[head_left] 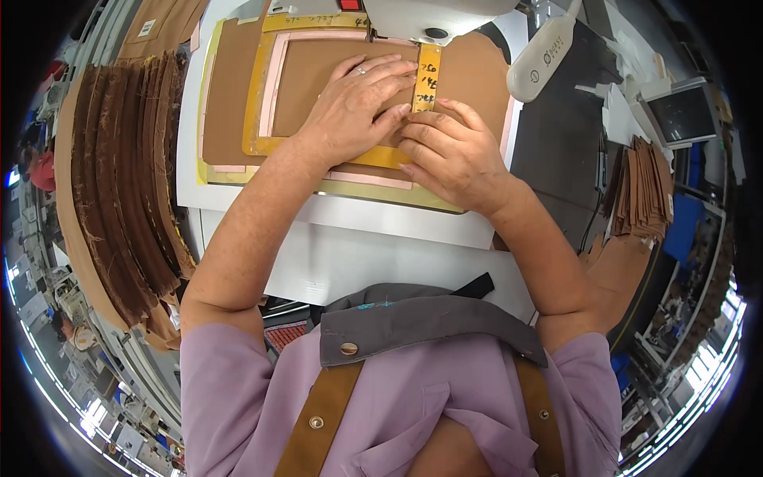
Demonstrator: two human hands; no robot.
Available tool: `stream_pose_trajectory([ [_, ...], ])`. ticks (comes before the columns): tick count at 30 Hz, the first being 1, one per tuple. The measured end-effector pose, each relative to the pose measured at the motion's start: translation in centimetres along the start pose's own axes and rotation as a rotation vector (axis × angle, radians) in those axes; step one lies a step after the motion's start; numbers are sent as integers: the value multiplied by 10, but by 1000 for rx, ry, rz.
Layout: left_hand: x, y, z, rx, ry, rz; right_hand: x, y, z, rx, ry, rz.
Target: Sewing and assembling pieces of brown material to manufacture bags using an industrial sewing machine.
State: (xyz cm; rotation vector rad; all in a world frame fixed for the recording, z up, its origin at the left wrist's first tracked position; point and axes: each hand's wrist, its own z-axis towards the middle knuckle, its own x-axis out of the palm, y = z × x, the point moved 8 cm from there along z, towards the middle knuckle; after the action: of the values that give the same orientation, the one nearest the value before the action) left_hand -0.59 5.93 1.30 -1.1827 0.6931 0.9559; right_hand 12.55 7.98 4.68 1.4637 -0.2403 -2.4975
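Note:
A flat yellow frame (427, 75) with handwritten marks lies over a brown fabric panel (226, 103) on the white machine bed. Inside its opening, pink strips (276, 79) edge more brown fabric. My left hand (358, 103), a ring on one finger, rests flat on the fabric there, fingers stretched toward the frame's right bar. My right hand (461, 155) is curled at the frame's lower right corner, its fingertips closed against the bar and partly hiding it. Just beyond both hands is the white sewing machine head (445, 16).
Stacked brown fabric pieces (127, 183) hang along the left side. Further brown pieces (642, 187) stand at the right, below a small screen (681, 111). A white lamp-like arm (544, 60) reaches in at the upper right over a dark tabletop (556, 151).

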Motion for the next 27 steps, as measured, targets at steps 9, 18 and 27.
stream_pose_trajectory([
  [9,-14,-1,-13,126,87,-36,6,-4,3,-105,24,-60],
  [18,-8,-1,1,113,85,-12,8,-4,4,-87,-3,-7],
  [27,-11,0,4,122,79,43,9,-7,2,-45,27,45],
])
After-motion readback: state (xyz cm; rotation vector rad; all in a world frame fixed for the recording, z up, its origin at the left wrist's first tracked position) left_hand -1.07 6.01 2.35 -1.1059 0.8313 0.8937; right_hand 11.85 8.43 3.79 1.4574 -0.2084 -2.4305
